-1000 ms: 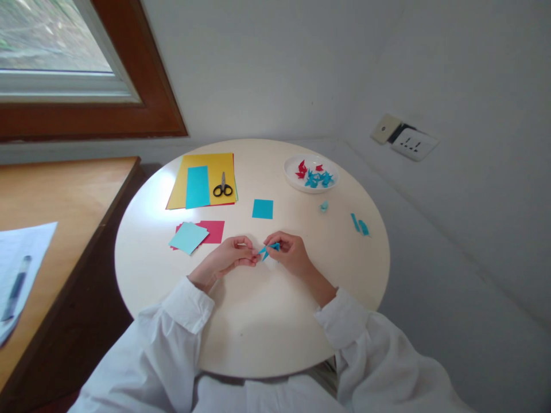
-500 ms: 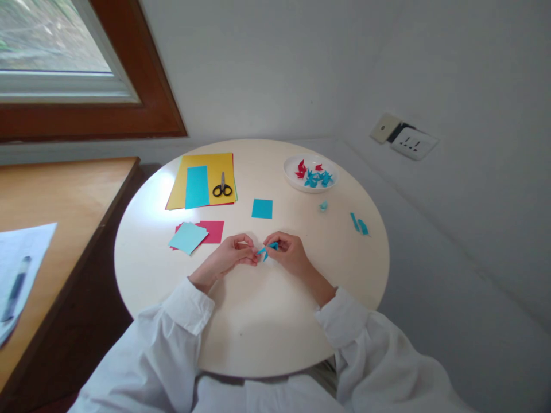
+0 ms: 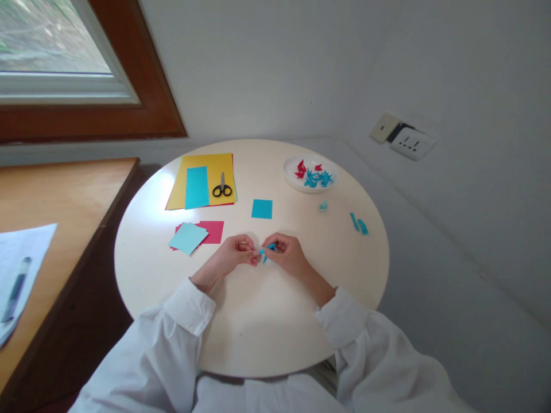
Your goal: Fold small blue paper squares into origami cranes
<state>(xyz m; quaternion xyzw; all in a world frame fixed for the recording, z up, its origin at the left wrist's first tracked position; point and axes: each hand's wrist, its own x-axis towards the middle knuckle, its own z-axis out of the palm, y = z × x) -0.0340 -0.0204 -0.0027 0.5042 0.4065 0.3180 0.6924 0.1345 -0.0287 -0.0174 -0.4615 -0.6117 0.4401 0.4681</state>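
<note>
Between my hands, over the middle of the round table, is a small blue folded paper piece (image 3: pixel 270 247) with pointed ends, like an origami crane in part. My right hand (image 3: pixel 287 251) pinches its body between thumb and fingers. The thumb and forefinger of my left hand (image 3: pixel 241 250) close on its left-hand tip. One narrow point hangs down between the hands; fingers cover much of the rest. A blue paper square (image 3: pixel 262 209) lies flat just beyond my hands.
On the white round table (image 3: pixel 262 327) lie yellow sheets (image 3: pixel 175 192) with a blue strip (image 3: pixel 197 186) and scissors (image 3: pixel 222 188), pale-blue squares (image 3: pixel 188 238), red squares (image 3: pixel 216 232), a pale-blue folded piece (image 3: pixel 323 205) and blue scraps (image 3: pixel 359 223). A white plate (image 3: pixel 293 182) holds red and blue folded papers.
My left thumb and forefinger have come onto the left tip of the folded paper, which showed more freely before. My right hand has shifted very slightly left with it.
</note>
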